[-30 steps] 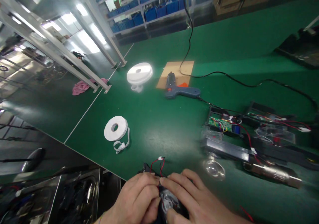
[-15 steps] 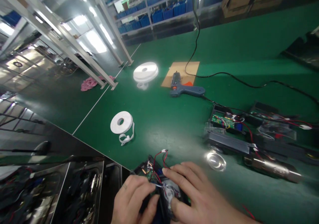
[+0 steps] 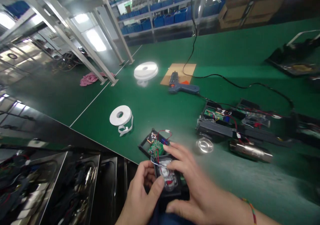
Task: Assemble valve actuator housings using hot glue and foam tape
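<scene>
Near the table's front edge is a black plastic housing holding a clear plastic part with a small red piece inside. Joined to it by wires is an open black frame with a green circuit board, red and black wires and a white connector. My left hand grips the housing's left side, thumb on the clear part, its other fingers partly hidden behind. Over the right side is my right hand, fingers spread, fingertips touching the wires and upper edge, thumb apart below.
A glue gun lies by a cardboard sheet, its black cord trailing right. White tape rolls sit to the left. A clear round cover, more opened housings and a metal cylinder lie right. Metal trays with parts stand lower left.
The view has shifted slightly. The housing with its board now shows more fully, and my left hand has moved from pinching at the wires to holding the housing's side. My right fingers have lifted and spread.
</scene>
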### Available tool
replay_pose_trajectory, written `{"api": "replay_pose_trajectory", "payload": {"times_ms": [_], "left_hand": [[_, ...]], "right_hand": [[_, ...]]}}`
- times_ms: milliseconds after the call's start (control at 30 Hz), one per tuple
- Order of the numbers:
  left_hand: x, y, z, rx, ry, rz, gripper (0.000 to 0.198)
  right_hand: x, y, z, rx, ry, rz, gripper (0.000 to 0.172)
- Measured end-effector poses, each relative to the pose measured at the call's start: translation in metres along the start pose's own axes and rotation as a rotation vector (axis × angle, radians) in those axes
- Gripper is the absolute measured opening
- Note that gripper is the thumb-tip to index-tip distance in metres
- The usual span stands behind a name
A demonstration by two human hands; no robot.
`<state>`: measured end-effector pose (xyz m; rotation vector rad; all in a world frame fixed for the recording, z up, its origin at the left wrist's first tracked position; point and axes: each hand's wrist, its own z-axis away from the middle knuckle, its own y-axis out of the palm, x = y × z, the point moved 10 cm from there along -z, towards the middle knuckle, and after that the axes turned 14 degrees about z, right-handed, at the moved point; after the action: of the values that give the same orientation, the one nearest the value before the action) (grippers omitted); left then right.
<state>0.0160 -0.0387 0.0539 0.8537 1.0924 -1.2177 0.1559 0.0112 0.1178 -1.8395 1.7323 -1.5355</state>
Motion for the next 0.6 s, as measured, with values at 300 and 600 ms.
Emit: {"api": "replay_pose_trajectory", "payload": {"times_ms": [300,600], "left_hand": [[0.023,0.000,-0.007,-0.129,-0.189,0.269,0.047],[0.023,0.015,0.001,-0.122,-0.215,0.351,0.056]], "right_hand": [[-0.031,-0.002,0.081,-0.256,0.688,-0.158,0.025],[-0.038,0.036,0.061,-0.117,0.935,-0.579,0.025]]}}
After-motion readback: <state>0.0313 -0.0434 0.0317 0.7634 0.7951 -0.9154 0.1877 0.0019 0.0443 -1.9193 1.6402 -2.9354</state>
